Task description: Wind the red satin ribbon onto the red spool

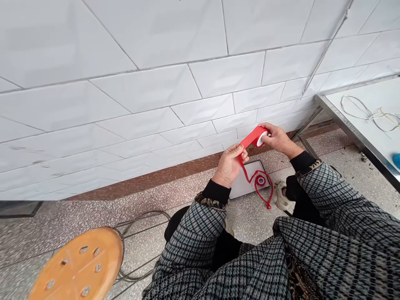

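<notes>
My right hand (pixel 278 140) grips a roll of red ribbon (pixel 262 137) with a white core, the thumb at the core's opening. A flat stretch of ribbon runs from the roll to my left hand (pixel 229 165), which pinches it between thumb and fingers. Below the left hand a narrow red strand (pixel 246 171) hangs down and loops over a shallow white tray (pixel 239 186) with a dark rim on the floor. A smaller red roll (pixel 260 180) lies in the tray. Whether the strand joins the held ribbon or the smaller roll, I cannot tell.
White tiled wall (pixel 168 91) rises close in front. An orange round stool (pixel 78 266) with holes in its seat stands at lower left. To the right is a metal-edged table (pixel 353 125) with thin cords (pixel 370 114) on it. My shoe (pixel 282 196) is beside the tray.
</notes>
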`<state>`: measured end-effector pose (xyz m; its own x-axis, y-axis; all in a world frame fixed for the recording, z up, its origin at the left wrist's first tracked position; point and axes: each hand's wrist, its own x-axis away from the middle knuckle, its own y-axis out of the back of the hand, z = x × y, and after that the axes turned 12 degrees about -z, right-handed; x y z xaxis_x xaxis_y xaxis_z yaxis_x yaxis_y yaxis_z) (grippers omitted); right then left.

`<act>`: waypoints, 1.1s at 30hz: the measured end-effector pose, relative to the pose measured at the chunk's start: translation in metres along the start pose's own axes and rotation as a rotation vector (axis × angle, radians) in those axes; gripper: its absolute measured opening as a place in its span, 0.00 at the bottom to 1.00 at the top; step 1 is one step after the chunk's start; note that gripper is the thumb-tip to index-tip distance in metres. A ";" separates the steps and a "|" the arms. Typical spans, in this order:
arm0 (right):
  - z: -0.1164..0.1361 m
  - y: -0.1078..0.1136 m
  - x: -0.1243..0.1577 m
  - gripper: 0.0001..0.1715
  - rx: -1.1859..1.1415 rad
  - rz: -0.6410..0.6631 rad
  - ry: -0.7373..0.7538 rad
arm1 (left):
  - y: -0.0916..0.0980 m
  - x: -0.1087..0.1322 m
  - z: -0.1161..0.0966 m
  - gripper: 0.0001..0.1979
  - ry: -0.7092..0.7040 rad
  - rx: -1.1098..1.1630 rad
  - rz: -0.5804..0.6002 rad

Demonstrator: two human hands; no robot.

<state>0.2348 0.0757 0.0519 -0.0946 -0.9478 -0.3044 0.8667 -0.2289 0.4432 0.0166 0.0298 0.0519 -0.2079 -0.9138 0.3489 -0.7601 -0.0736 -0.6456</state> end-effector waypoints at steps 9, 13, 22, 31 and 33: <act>0.012 -0.020 0.013 0.27 -0.406 0.098 -0.285 | 0.000 0.007 0.010 0.29 -0.060 0.010 0.064; 0.012 -0.022 0.011 0.24 -0.524 0.091 -0.326 | -0.003 0.011 0.014 0.36 -0.076 -0.032 0.069; 0.013 -0.028 0.014 0.21 -0.701 0.116 -0.478 | 0.000 0.010 0.019 0.24 -0.186 -0.016 0.007; 0.019 -0.039 0.024 0.14 -0.820 0.171 -0.608 | 0.002 0.007 0.035 0.30 -0.181 -0.068 -0.026; 0.019 -0.037 0.024 0.13 -0.827 0.187 -0.633 | 0.002 0.007 0.034 0.28 -0.206 -0.085 -0.023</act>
<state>0.1909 0.0568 0.0445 0.0429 -0.9497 0.3103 0.9352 -0.0712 -0.3469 0.0344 0.0101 0.0300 -0.0664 -0.9752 0.2114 -0.8144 -0.0694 -0.5762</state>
